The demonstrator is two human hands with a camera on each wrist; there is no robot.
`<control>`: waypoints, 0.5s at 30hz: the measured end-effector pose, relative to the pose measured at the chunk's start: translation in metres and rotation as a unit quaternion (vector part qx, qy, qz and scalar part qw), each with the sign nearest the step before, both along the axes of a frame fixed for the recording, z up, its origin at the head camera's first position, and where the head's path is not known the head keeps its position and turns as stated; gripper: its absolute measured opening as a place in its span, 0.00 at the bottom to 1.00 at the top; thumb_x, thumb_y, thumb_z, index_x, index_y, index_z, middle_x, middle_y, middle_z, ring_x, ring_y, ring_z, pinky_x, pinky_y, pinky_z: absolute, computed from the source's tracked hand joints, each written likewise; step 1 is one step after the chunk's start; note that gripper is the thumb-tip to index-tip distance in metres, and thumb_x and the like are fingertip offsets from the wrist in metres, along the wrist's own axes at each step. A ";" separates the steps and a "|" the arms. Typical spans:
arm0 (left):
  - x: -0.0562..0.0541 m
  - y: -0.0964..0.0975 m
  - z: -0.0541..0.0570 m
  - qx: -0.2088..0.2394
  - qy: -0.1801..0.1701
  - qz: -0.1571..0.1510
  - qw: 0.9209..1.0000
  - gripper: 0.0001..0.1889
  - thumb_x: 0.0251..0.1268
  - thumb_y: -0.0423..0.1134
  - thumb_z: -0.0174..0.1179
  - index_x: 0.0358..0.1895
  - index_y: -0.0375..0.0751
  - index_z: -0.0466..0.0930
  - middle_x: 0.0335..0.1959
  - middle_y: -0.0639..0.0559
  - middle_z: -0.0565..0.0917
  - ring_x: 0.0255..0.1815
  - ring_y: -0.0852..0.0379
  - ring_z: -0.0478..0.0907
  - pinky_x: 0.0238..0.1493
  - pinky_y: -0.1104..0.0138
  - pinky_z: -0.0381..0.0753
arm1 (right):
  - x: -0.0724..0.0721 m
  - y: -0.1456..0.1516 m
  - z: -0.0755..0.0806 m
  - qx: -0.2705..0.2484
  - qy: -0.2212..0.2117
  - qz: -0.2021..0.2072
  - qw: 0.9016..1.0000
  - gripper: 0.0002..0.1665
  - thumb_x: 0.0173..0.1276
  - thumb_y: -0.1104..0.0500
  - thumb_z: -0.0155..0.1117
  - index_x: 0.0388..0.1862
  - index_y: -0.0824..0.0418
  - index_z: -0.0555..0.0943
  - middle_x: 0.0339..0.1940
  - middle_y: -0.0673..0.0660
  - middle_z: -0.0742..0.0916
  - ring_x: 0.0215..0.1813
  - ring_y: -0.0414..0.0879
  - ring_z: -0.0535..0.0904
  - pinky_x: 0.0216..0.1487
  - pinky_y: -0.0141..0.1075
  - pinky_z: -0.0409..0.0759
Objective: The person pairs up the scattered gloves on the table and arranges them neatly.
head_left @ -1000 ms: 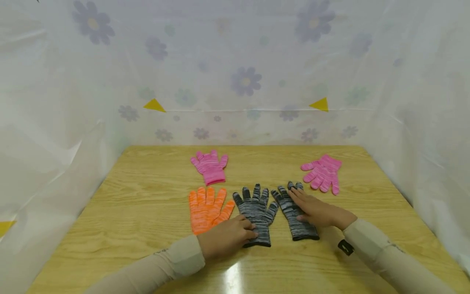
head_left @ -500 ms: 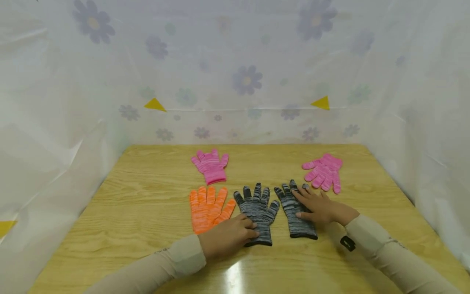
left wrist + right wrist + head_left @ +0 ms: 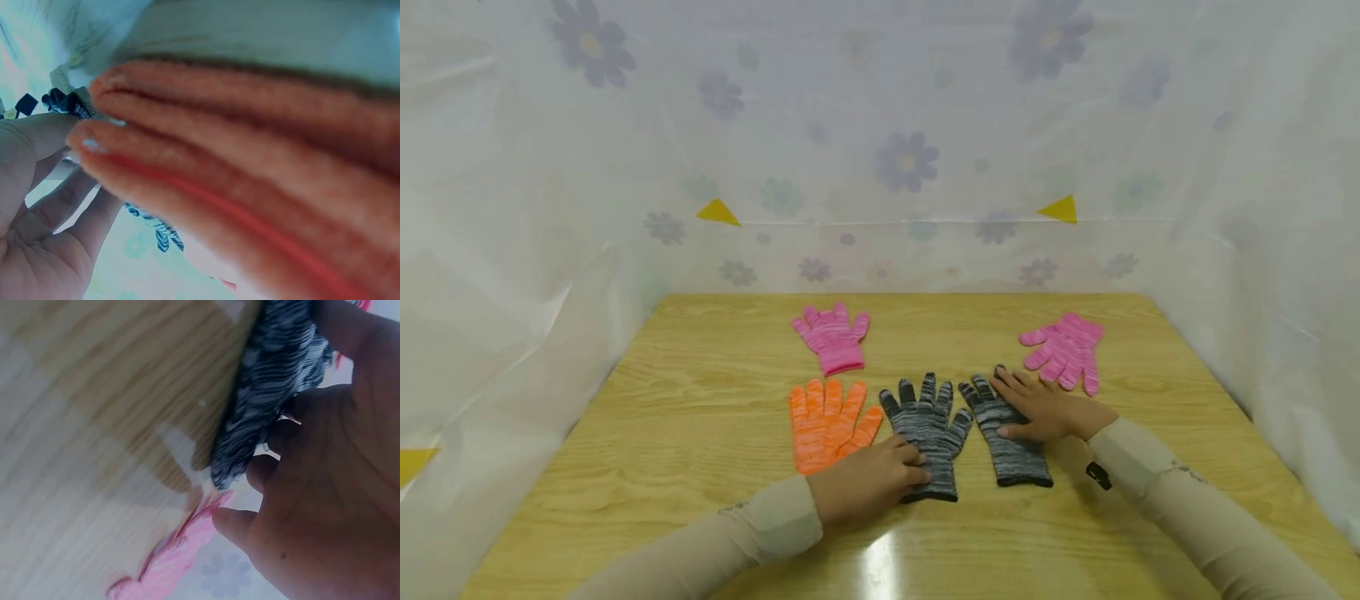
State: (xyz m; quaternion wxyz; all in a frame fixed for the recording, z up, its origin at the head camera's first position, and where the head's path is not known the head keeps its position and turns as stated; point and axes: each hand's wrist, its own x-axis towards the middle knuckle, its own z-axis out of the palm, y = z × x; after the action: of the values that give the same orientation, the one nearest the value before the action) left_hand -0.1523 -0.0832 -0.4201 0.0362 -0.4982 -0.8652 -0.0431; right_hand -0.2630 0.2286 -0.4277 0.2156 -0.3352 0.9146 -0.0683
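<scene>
Two grey-and-black knit gloves lie flat near the middle of the table. My left hand (image 3: 872, 479) rests on the lower part of the left grey glove (image 3: 934, 425), fingers fairly straight in the left wrist view. Under that forearm side, an orange glove (image 3: 823, 425) lies partly covered; its edge (image 3: 219, 162) fills much of the left wrist view. Spread over the upper right of the other grey glove (image 3: 1018, 458) is my right hand (image 3: 1051, 410), which hides some of the glove's fingers. In the right wrist view, that grey glove (image 3: 269, 387) shows beside my fingers.
A pink glove (image 3: 835, 337) lies behind the orange one, fingers away from me. Another pink glove (image 3: 1067, 346) is turned toward me, just beyond my right hand. White flowered sheeting (image 3: 865, 150) encloses the wooden table (image 3: 685, 400) at the back and sides.
My right hand shifts a little over the right grey glove, lately leftward and away from me, and the glove moves slightly. The left hand stays on its grey glove.
</scene>
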 end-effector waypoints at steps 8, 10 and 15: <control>-0.001 0.001 0.000 -0.007 0.020 -0.006 1.000 0.13 0.67 0.38 0.58 0.51 0.50 0.84 0.48 0.55 0.82 0.48 0.60 0.75 0.53 0.73 0.77 | 0.007 -0.002 0.010 -0.057 0.020 0.009 0.998 0.50 0.71 0.36 0.49 0.77 0.66 0.46 0.77 0.69 0.48 0.76 0.66 0.41 0.69 0.69 0.43; 0.000 0.001 -0.001 -0.010 0.024 -0.007 1.000 0.13 0.66 0.38 0.59 0.52 0.50 0.83 0.48 0.54 0.82 0.48 0.59 0.75 0.53 0.73 0.77 | 0.011 -0.006 0.012 -0.069 0.016 0.035 0.997 0.46 0.73 0.41 0.49 0.77 0.66 0.49 0.77 0.67 0.50 0.76 0.66 0.42 0.69 0.69 0.44; 0.001 0.001 -0.002 -0.014 0.024 -0.006 1.000 0.14 0.67 0.38 0.59 0.53 0.50 0.83 0.50 0.54 0.81 0.49 0.60 0.75 0.52 0.74 0.77 | 0.017 -0.012 0.012 -0.062 -0.035 0.069 0.995 0.39 0.76 0.50 0.49 0.77 0.64 0.49 0.78 0.67 0.50 0.76 0.66 0.44 0.68 0.69 0.46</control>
State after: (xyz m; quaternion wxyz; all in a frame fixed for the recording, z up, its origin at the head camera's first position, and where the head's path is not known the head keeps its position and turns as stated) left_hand -0.1513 -0.0826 -0.4220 0.0494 -0.5047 -0.8616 -0.0193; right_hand -0.2463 0.2170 -0.4157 0.2304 -0.4074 0.8753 -0.1215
